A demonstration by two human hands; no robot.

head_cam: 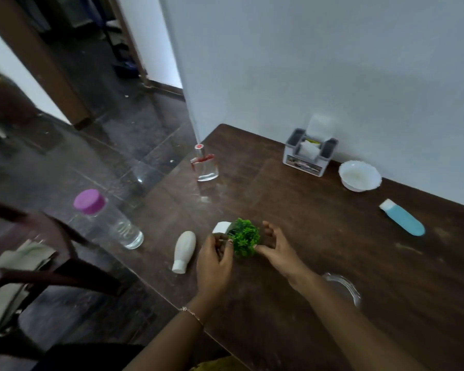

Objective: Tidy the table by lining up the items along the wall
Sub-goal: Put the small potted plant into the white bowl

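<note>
On dark wood table [319, 236], white wall [332, 62] behind

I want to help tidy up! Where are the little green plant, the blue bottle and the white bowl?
Little green plant [244, 236], head view, on its leafy top.
Blue bottle [405, 219], head view, on the middle of its lying body.
White bowl [359, 175], head view, on its inside.

Small green plant [244, 236] in a white pot lies tipped over on the bench [306, 236]; white bottle [184, 250] and blue bottle [402, 217] lie flat.
</note>
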